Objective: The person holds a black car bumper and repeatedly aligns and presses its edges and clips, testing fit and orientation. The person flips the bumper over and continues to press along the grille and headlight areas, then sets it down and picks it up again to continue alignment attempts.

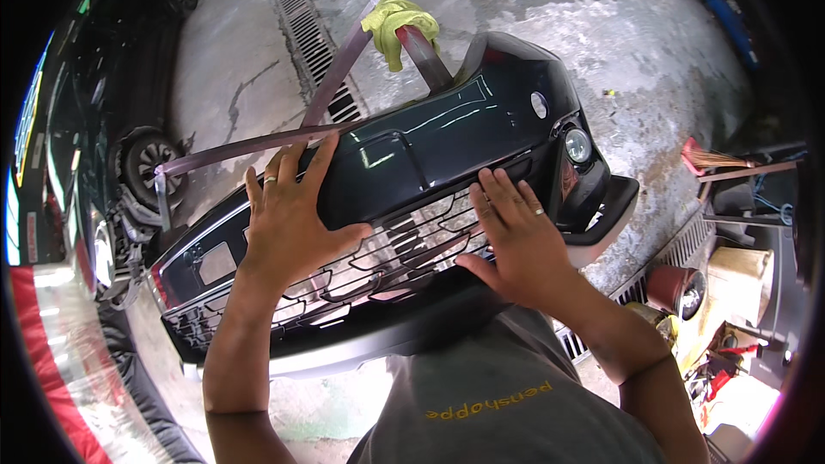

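A glossy dark car bumper [447, 133] lies across a stand in front of me. Its black mesh grille [369, 266] runs along the side nearest me, and a round fog lamp [577, 145] sits at its right end. My left hand [292, 215] is spread over the bumper's left half, fingers apart, a ring on one finger. Over the grille's upper edge on the right rests my right hand [516, 232], fingers stretched out and thumb apart, also with a ring. Neither hand grips anything.
A metal stand [249, 148] reaches out behind the bumper, with a yellow-green cloth [397, 24] draped on its top. A dark car with an exposed wheel [153, 163] stands at left. On the right are a broom [718, 159], a reddish bucket [675, 290] and clutter. A drain grate [296, 26] crosses the concrete floor.
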Demonstrator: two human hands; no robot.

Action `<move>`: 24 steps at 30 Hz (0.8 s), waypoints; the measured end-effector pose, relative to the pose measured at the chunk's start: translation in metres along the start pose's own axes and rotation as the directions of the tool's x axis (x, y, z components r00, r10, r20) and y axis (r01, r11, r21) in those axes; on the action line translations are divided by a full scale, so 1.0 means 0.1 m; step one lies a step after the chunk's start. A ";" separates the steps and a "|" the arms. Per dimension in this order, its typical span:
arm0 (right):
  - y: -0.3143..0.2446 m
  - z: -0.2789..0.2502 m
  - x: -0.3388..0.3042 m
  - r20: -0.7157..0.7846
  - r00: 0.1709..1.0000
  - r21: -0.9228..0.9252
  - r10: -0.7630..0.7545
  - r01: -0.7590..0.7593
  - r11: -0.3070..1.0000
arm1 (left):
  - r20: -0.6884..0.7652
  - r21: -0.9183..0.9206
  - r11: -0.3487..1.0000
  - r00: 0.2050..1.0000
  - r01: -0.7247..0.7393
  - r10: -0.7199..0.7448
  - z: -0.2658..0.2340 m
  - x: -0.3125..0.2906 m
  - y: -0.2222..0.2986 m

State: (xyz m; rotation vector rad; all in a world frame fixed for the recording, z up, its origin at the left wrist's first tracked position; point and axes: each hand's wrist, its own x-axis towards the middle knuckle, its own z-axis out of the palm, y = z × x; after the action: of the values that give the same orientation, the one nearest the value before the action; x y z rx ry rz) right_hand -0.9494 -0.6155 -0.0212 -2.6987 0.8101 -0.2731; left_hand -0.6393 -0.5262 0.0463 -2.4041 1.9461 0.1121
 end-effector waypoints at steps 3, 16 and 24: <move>0.05 -0.02 -0.05 0.016 1.000 0.012 -0.023 0.023 1.000 | 0.013 0.039 0.998 0.999 0.040 -0.041 0.03 0.01 0.12; 0.40 -0.07 -0.07 -0.021 0.994 0.115 -0.110 0.112 0.987 | 0.066 0.047 0.993 0.991 0.111 -0.114 -0.05 0.18 0.40; 1.75 -0.86 -1.19 -0.155 0.838 0.500 0.523 -0.390 0.773 | 0.002 -0.044 0.991 0.992 0.127 -0.127 0.12 0.10 0.37</move>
State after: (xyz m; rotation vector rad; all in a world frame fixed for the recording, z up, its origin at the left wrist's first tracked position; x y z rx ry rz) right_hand -1.1580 -0.7074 -0.0123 -1.9684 1.2852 -0.6541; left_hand -0.6742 -0.5427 0.0340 -2.5481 1.8038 0.1505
